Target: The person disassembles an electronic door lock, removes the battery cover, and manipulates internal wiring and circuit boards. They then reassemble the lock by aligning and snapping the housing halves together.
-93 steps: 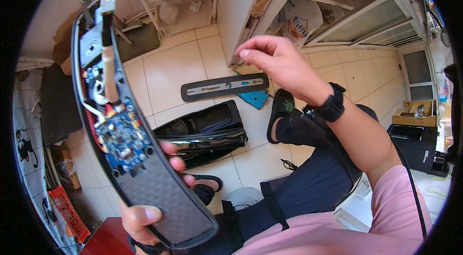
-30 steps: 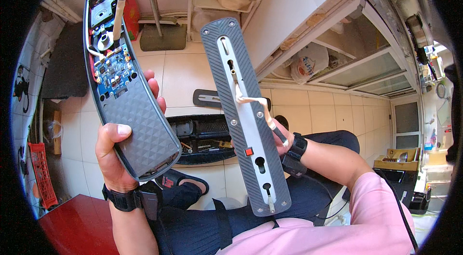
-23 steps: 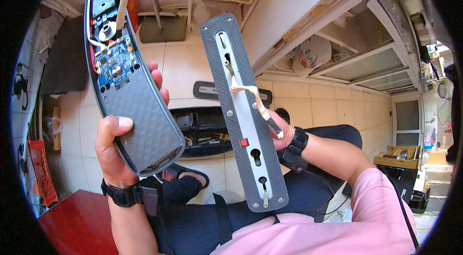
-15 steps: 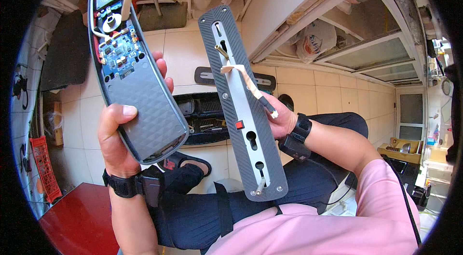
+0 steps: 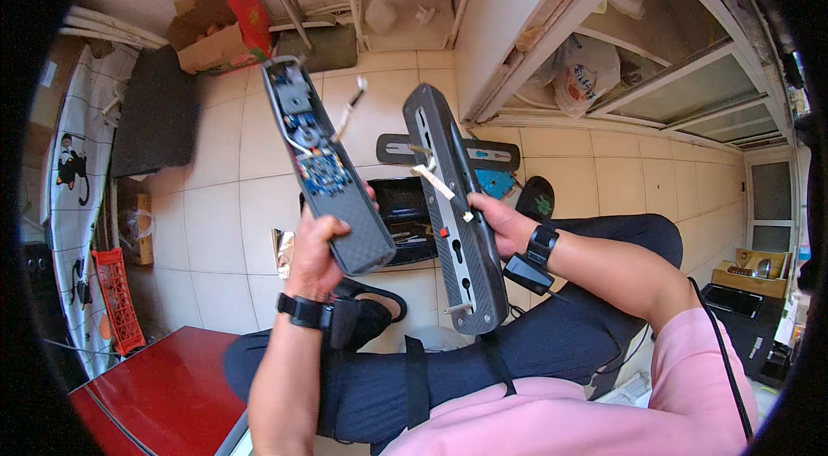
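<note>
My left hand (image 5: 317, 253) grips a long black device housing (image 5: 360, 236), its open face showing a blue circuit board (image 5: 321, 173) and a loose ribbon cable (image 5: 347, 115). My right hand (image 5: 504, 221) is closed on the side of a long carbon-patterned panel (image 5: 479, 296). A silver strip with keyhole slots, a small red square (image 5: 444, 232), metal posts and a cream cable lie along this panel's face. The housing and panel are held apart over my legs. Below them on the tiles lie a black, elongated open container (image 5: 405, 201) with small items inside and another slotted dark plate (image 5: 487, 151).
A blue piece (image 5: 492, 182) lies by that plate. A red table (image 5: 164, 387) is at lower left, near a red plastic crate (image 5: 118, 301). A cardboard box (image 5: 211, 42) and white rack (image 5: 405, 20) stand behind. Glass-framed cabinet doors (image 5: 677, 85) line the upper right.
Since three seconds ago, my right hand has taken hold of the panel. Over the last second, the housing has moved rightward and down, while the panel's top has dropped and shifted right.
</note>
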Available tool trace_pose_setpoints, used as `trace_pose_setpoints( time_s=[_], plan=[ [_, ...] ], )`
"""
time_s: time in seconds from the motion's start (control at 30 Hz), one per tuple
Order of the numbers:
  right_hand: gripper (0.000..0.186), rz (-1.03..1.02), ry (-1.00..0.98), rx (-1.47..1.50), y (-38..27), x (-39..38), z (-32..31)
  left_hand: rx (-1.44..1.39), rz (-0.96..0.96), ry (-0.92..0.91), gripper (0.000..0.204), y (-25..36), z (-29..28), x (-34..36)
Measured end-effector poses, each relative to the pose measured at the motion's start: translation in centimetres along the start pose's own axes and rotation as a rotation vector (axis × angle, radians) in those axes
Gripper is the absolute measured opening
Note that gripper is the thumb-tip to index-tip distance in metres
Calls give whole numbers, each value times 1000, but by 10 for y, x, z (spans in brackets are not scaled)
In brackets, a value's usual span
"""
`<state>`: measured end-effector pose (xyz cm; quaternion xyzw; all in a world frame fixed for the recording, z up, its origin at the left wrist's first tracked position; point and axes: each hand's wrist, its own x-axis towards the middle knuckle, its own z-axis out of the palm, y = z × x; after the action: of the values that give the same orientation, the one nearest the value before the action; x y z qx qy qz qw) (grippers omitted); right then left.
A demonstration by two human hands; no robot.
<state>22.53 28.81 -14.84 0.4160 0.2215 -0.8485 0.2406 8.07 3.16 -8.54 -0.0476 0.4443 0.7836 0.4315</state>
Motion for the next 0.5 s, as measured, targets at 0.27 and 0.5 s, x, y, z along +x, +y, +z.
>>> trace_pose_setpoints(
  time_s=[0.27,0.5],
  plan=[
    [12,-146,37,-121,11,12,-30,-127,-77,101,69,-97,-25,7],
    [20,-258,182,-266,19,57,-68,-144,-124,144,68,-148,-50,10]
  ],
)
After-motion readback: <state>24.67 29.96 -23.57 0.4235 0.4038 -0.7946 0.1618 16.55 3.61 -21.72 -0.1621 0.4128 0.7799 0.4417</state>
